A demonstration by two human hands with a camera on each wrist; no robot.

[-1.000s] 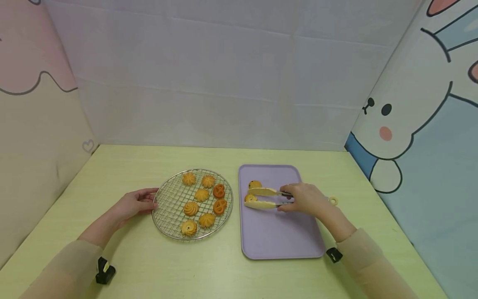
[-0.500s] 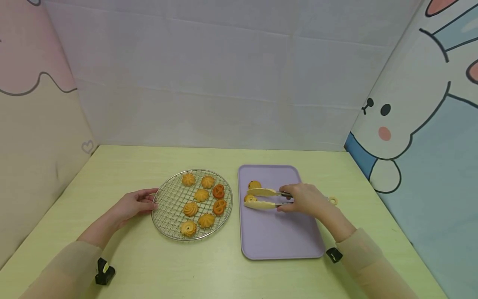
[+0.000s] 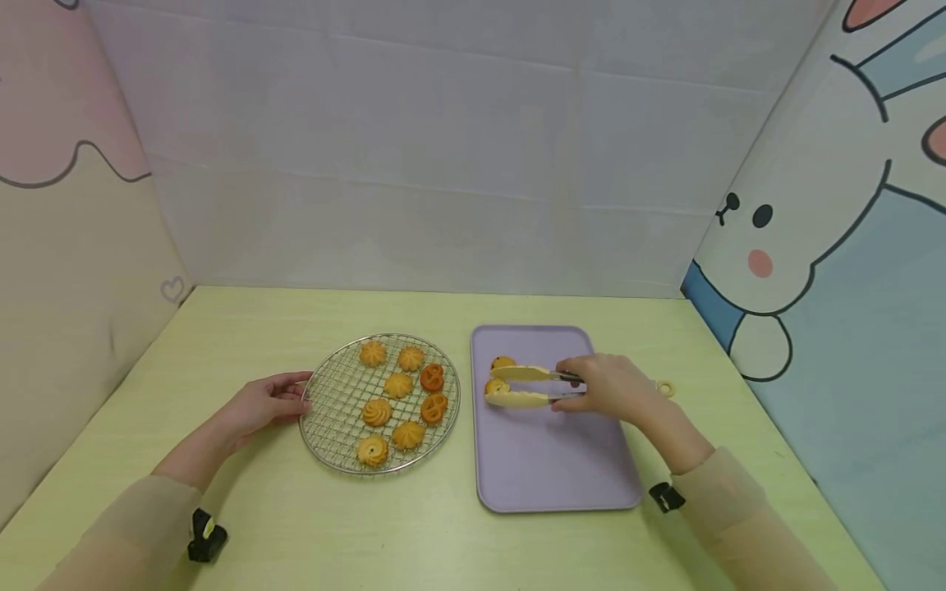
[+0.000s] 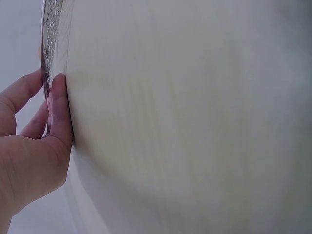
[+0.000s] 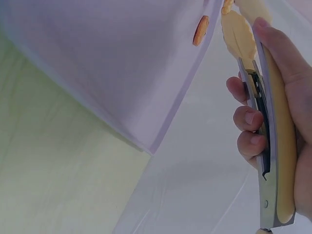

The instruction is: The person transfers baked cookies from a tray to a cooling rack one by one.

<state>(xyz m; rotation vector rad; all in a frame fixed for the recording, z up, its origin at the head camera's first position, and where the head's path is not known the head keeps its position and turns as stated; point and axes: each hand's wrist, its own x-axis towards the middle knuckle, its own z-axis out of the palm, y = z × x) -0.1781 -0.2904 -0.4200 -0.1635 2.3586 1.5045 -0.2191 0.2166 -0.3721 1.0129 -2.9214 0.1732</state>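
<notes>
My right hand [image 3: 608, 387] grips yellow-tipped tongs [image 5: 282, 131] by their handles. The tong tips lie on either side of a small round cookie [image 3: 498, 386] near the left edge of the lilac tray [image 3: 554, 468]. A second cookie [image 3: 503, 361], with dark specks, sits just behind it, partly covered by the upper tip. At the left, my left hand [image 3: 262, 405] pinches the rim of a round wire rack [image 3: 332, 435] between thumb and fingers. On the rack lie several swirled butter cookies [image 3: 378, 412] and two reddish-brown pretzels [image 3: 433, 408].
Rack and tray stand side by side on a pale yellow-green wooden table [image 3: 414, 533], with a narrow strip of table between them. A white back wall [image 3: 414, 164] rises behind the table, and printed panels [image 3: 857, 345] flank it left and right.
My right hand and the tongs have shifted slightly toward the back, with the tips now closer about the front cookie and covering more of the speckled one. My left hand and the rack stay put.
</notes>
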